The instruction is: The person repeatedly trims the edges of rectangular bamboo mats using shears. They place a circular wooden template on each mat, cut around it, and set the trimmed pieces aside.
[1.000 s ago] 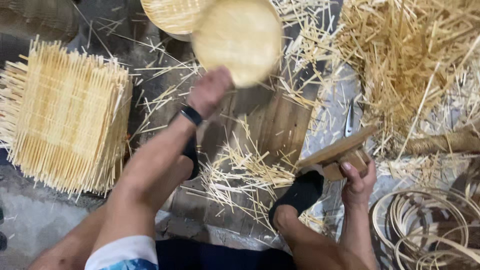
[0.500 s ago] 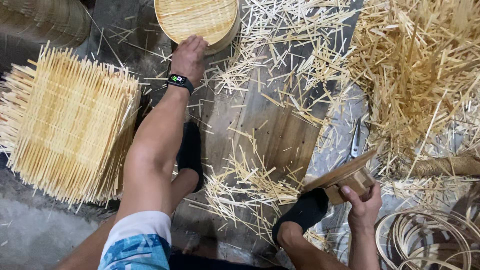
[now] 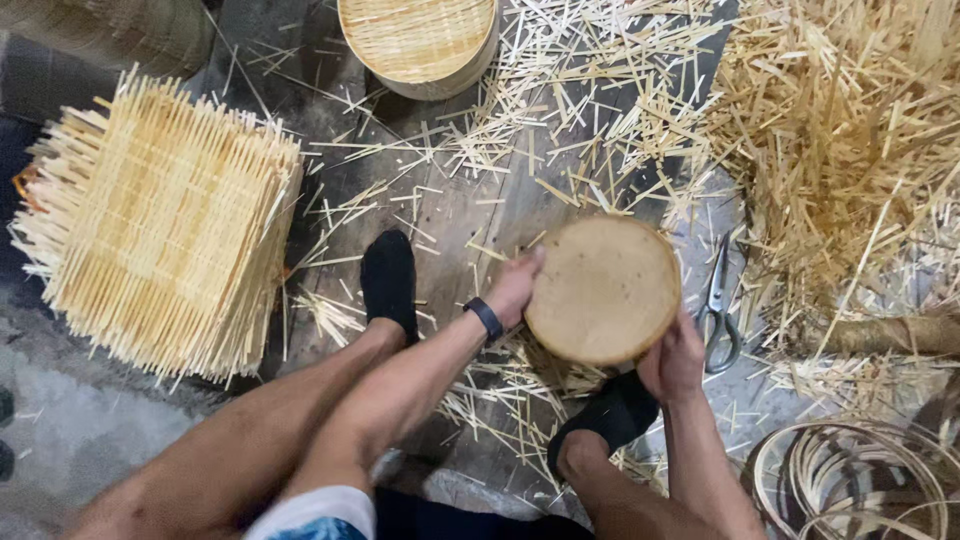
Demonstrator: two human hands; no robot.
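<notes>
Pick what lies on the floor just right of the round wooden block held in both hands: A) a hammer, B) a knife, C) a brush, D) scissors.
D: metal scissors lie beside the round wooden block, which the left hand and right hand hold.

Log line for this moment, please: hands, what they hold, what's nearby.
left hand: grips round wooden block | right hand: grips same block | scissors: on floor, right of block | round basket: beyond
</notes>
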